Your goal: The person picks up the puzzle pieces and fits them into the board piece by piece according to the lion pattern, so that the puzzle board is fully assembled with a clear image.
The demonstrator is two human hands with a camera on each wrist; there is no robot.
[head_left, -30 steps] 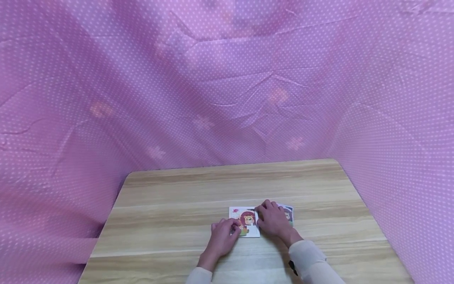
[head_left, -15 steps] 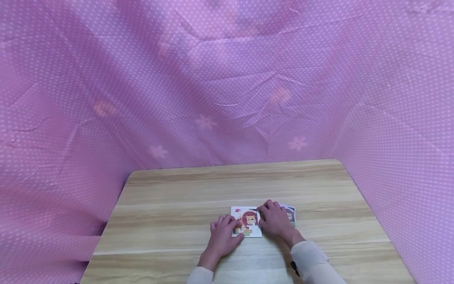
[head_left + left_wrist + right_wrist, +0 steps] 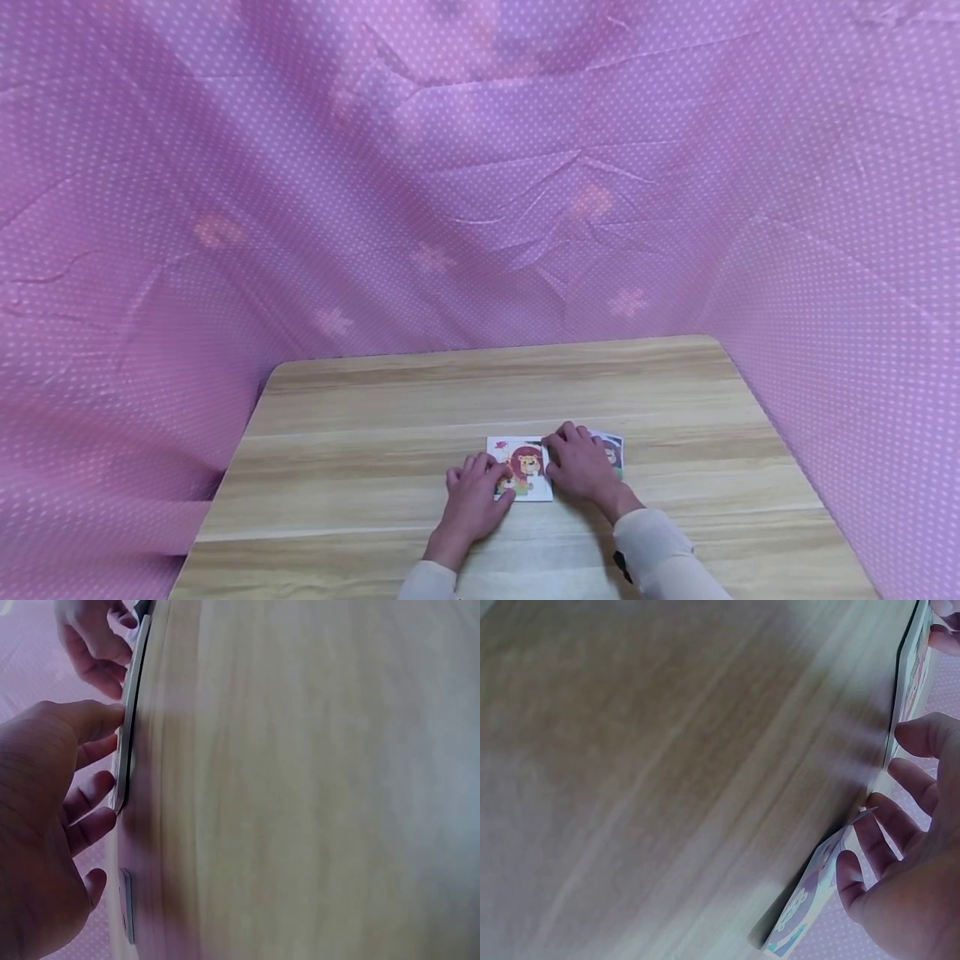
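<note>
A white jigsaw puzzle board (image 3: pixel 540 492) with a lion picture lies flat on the table. My left hand (image 3: pixel 474 497) rests over its left side, fingers spread and fingertips touching the lower left puzzle pieces (image 3: pixel 512 483). In the left wrist view, the thumb of that hand (image 3: pixel 37 802) meets the board's near edge. My right hand (image 3: pixel 583 467) holds the board's right end, with bent index finger and thumb at the upper right corner. Its other fingers (image 3: pixel 885 817) lie over a printed lion card (image 3: pixel 613 452), which is partly hidden.
A wood-grain table (image 3: pixel 360 433) bears the board and card. Seen from the left wrist, a small thin flat piece (image 3: pixel 127 907) lies beyond the board's left end. Pink dotted cloth (image 3: pixel 480 250) hangs behind and at both sides.
My left fingers, bunched over a lower left puzzle piece one second ago, have spread apart and now press down there, uncovering more of the picture. My right hand has stayed in place.
</note>
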